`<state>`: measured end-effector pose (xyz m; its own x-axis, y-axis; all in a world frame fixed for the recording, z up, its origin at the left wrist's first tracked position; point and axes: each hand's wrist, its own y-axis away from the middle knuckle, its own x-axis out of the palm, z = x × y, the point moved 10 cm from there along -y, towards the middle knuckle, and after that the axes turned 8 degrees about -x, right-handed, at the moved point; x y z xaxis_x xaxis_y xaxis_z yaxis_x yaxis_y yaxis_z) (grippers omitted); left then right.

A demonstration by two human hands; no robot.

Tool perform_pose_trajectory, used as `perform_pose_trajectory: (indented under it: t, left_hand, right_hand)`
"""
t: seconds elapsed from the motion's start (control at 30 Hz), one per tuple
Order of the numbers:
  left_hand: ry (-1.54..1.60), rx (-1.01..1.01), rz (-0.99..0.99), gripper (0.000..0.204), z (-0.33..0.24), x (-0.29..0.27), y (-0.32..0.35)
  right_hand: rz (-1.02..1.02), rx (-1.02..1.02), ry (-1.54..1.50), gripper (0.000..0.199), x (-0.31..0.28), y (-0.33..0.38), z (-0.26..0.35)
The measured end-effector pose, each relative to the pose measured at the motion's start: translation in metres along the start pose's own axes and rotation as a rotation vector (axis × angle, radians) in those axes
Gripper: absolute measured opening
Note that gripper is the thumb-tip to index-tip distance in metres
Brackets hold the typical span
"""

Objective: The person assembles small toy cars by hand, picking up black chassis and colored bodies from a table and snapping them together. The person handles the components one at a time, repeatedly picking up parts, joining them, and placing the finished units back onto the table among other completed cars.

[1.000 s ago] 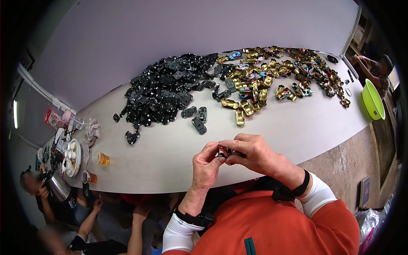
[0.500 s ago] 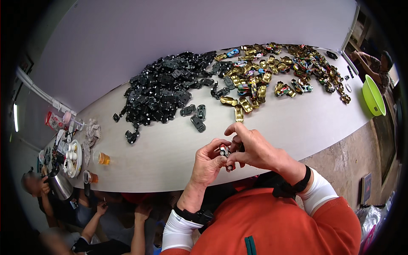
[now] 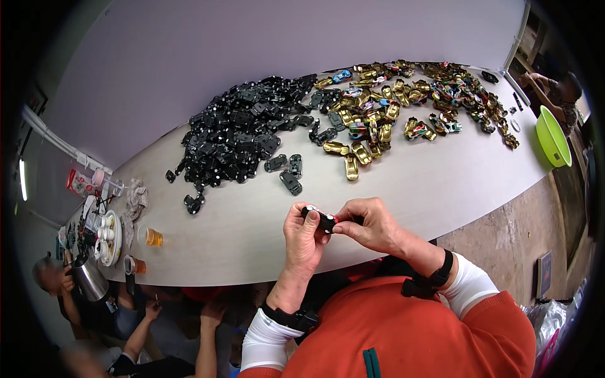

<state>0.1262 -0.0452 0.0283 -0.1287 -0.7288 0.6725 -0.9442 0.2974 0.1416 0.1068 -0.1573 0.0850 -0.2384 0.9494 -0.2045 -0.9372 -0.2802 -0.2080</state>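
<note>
Above the table's near edge, my left hand (image 3: 300,239) grips a small toy car (image 3: 320,218) between thumb and fingers. Its black underside and white wheel parts show, with a bit of red at one end. The thumb and fingertips of my right hand (image 3: 372,223) pinch the end of the same car. Something dark shows within my right hand's curled fingers, too hidden to name. Beyond my hands lie several loose black car bases (image 3: 291,183) and some gold toy car bodies (image 3: 351,167).
A big heap of black car bases (image 3: 233,138) lies at left, a spread of gold and coloured bodies (image 3: 378,113) at right. A green basin (image 3: 552,140) stands at the right edge. Cups of amber drink (image 3: 153,237), a tray (image 3: 115,249) and a cloth (image 3: 135,201) sit left, near seated people.
The toy car has been turned over, from its red and white side to its black underside. My hands have shifted slightly up and stay close together on it.
</note>
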Motion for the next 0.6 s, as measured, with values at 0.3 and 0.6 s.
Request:
perform_pose_trajectory:
  t: [0.3,0.6]
  left_hand:
    - [-0.033,0.228,-0.247,0.023,-0.012,-0.002,0.006]
    - [-0.049,0.041,-0.189,0.021,-0.007,-0.021,-0.003]
  right_hand:
    - [-0.246,-0.367,0.349,0.012,-0.005,-0.001,0.016]
    - [0.016,0.031,-0.074,0.014,0.002,-0.014,-0.034]
